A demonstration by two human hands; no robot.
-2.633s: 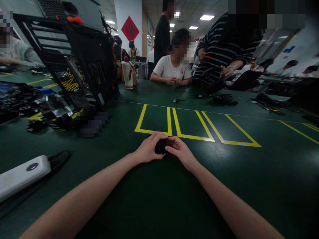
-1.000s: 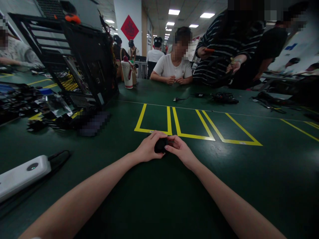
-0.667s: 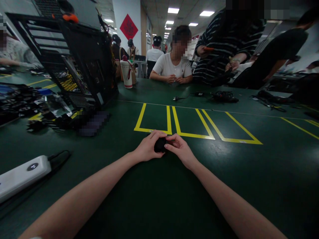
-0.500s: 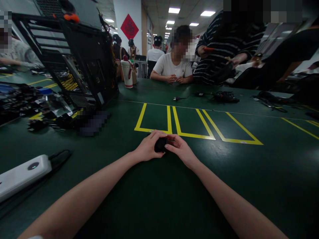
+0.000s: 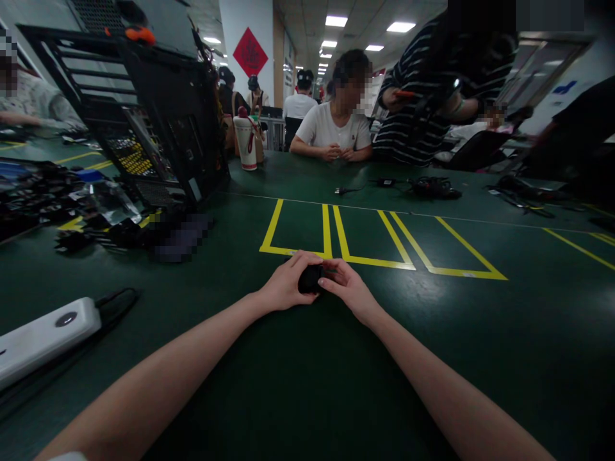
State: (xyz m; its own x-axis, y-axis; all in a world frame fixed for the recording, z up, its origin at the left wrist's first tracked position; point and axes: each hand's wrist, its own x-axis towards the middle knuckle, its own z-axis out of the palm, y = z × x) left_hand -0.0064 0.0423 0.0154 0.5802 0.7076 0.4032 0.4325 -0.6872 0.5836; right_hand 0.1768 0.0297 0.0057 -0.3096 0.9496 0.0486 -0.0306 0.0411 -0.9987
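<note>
A small black block-like object [image 5: 311, 279] sits between my hands, just in front of the yellow tape marks; its exact kind is too dark to make out. My left hand [image 5: 287, 282] curls around its left side, with the thumb below and the fingers over the top. From the right, my right hand [image 5: 350, 288] closes on it with thumb and fingertips. Both forearms stretch forward low over the dark green table [image 5: 307, 384].
Yellow tape outlines [image 5: 379, 263] lie beyond my hands. A black computer case [image 5: 163, 115] stands at the left, near a plastic bottle [image 5: 108, 195] and black parts. A white device [image 5: 48, 339] lies front left, cables [image 5: 435, 186] back right. A person [image 5: 331, 128] sits opposite.
My hands and the black object stay in place. Across the table, the standing person in stripes has shifted an arm, and the dark-clothed person at right has moved further right.
</note>
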